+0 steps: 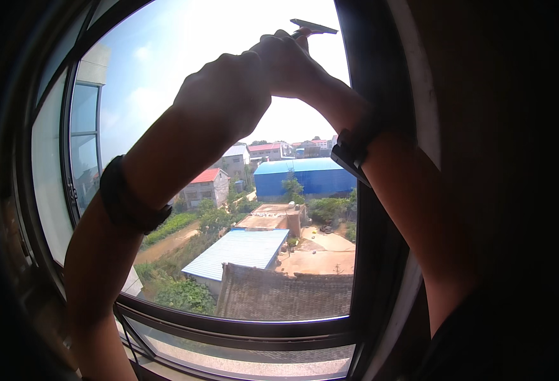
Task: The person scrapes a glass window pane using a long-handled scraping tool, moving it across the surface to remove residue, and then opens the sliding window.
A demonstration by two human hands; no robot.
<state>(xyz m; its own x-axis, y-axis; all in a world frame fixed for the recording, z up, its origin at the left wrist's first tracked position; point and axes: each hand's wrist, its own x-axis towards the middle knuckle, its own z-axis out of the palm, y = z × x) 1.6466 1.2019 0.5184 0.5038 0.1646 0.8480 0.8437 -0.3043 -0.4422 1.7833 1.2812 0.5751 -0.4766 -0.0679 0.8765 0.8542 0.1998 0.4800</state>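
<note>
High in the view, a window squeegee [315, 27] with a dark blade is held near the upper right of the window pane [279, 114]. My right hand [284, 62] is curled around it just below the blade. My left hand [227, 85] is closed directly behind the right one, in line with the tool. The two hands touch, and they hide the handle. Both hands are dark against the bright sky. Dark bands with small devices circle my left forearm [132, 200] and right forearm [355, 147].
A dark window frame [377, 190] borders the pane, with its lower rail [241, 324] beneath. Another framed pane [51, 166] stands to the left. Outside, below, are a blue-walled shed [303, 183], a tiled roof [289, 293] and a pale metal roof [241, 247].
</note>
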